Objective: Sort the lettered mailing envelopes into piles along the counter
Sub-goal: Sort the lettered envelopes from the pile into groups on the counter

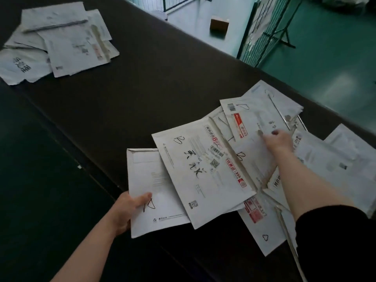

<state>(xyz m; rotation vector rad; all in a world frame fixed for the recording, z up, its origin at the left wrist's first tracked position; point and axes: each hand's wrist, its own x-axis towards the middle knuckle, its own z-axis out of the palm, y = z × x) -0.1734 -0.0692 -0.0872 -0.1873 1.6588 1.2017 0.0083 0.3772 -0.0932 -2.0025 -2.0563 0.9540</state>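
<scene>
A loose heap of white mailing envelopes (270,127) lies at the right of the dark counter (154,82). My left hand (127,210) grips the near-left corner of a plain white envelope (150,186) marked with a hand-drawn letter, thumb on top. A large envelope marked "B" (201,174) lies partly over it. My right hand (279,140) reaches into the heap and rests on an envelope with a red strip (248,119); whether its fingers pinch that envelope is unclear. A second pile of envelopes (59,41) sits at the far left.
Past the counter's far edge there is a teal floor with a wire rack (262,33) and a small cardboard box (219,24). A dark lower ledge (40,159) runs along the counter's near left side.
</scene>
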